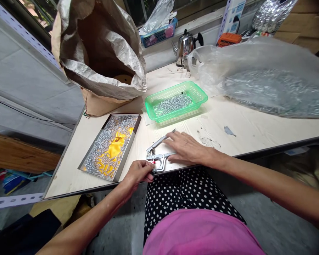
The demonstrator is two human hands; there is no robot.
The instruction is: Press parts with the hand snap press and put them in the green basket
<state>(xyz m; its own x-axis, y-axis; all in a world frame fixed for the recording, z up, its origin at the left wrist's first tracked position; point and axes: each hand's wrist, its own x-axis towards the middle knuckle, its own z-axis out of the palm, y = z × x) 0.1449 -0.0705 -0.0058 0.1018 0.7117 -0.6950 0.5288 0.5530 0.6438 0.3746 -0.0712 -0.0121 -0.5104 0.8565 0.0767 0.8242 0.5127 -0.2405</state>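
Observation:
A silver hand press with a raised lever, a spring and a small red part stands at the table's front edge. My right hand is at its handle end, fingers over the tip of the lever and thumb by the lower arm. My left hand is closed in a pinch at the press's jaw, beside the red part; what the fingertips hold is too small to make out. Left of the press lies a shallow tray of small silver metal pieces on a yellow bottom. Behind it, a green plastic basket holds similar pieces.
A large open paper-and-foil sack stands at the back left. On the right lies a big clear plastic bag full of shiny pieces. A steel kettle, an orange box and a blue basket are along the window side.

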